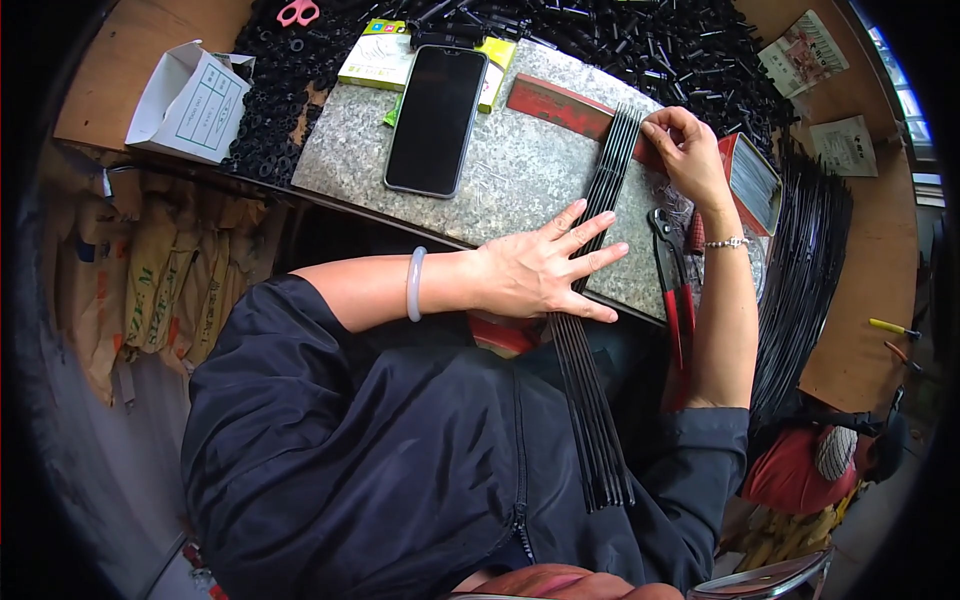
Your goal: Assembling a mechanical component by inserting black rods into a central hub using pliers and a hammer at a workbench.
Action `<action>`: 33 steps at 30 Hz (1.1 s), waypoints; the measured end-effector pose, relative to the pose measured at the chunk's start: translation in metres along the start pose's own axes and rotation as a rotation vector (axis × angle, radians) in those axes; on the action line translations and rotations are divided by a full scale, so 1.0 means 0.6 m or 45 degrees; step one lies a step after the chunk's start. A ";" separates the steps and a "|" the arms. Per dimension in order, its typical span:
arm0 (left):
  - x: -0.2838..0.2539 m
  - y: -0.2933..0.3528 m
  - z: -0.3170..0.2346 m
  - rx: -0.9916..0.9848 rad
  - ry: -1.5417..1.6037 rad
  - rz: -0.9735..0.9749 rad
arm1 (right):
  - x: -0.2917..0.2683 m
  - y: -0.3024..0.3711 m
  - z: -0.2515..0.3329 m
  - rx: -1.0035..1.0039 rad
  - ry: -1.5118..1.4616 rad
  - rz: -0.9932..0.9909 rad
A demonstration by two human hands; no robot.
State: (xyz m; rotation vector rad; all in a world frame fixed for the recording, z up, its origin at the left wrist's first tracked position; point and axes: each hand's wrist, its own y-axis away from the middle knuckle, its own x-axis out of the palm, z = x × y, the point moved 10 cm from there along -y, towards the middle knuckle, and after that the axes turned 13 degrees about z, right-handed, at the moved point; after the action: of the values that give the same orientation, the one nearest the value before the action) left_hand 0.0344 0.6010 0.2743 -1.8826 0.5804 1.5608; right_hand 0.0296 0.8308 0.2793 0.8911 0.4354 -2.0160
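Note:
A flat row of thin black rods (612, 165) slants from the stone slab down past its front edge over my lap. Across the rods lies my left hand (545, 262), palm down with fingers spread. My right hand (690, 150) is beside their far ends, thumb and forefinger pinched together; anything held there is too small to make out. Those far ends rest at a worn red bar (560, 106). Red-handled pliers (672, 285) lie right of the rods, near my right forearm. Behind that wrist stands a red-edged box (752, 185) of thin metal pins.
A black phone (436, 120) lies on the speckled stone slab (335, 150), by a yellow-and-white box (376, 55). Small black parts (640, 40) heap along the back. A white carton (190, 105) stands far left, pink scissors (298, 12) behind. Long black rods (805, 260) stack at right.

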 end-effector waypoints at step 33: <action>-0.007 -0.001 0.012 -0.054 0.161 0.003 | 0.007 -0.011 0.012 -0.121 -0.151 0.107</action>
State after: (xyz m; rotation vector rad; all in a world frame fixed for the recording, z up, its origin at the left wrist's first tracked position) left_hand 0.0290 0.6062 0.2779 -2.0239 0.6091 1.4735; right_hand 0.0196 0.8277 0.2809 0.7159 0.4169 -1.9429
